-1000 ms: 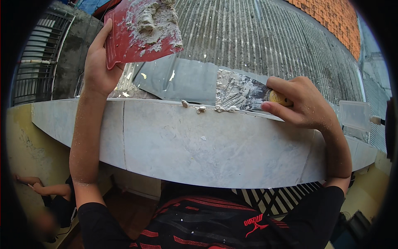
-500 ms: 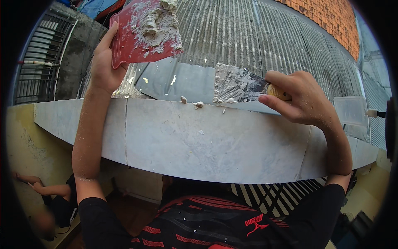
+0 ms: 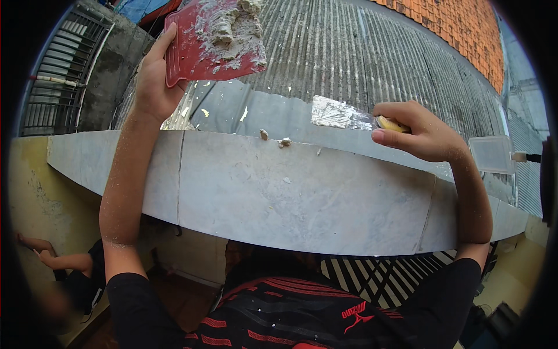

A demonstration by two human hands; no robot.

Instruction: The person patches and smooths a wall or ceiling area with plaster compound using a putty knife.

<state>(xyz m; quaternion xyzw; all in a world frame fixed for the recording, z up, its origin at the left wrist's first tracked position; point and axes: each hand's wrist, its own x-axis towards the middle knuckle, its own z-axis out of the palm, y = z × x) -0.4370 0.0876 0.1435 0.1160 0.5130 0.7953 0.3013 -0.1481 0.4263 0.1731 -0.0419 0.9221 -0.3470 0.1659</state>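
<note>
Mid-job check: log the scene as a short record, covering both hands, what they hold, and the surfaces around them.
Left hand: grips red board by its left side, thumb on top
Board load: pale paste, heaped and smeared
Right hand: holds scraper by its yellow handle
Scraper blade: paste-coated, pointing left, seen beyond the ledge's far edge
Ledge: pale slabs, small lumps along far edge
Beyond: grey sheet, corrugated roof
Other person: lower left, partly visible

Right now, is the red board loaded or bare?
Loaded: thick grey-white paste lies on the red board, which the left hand grips.
</note>
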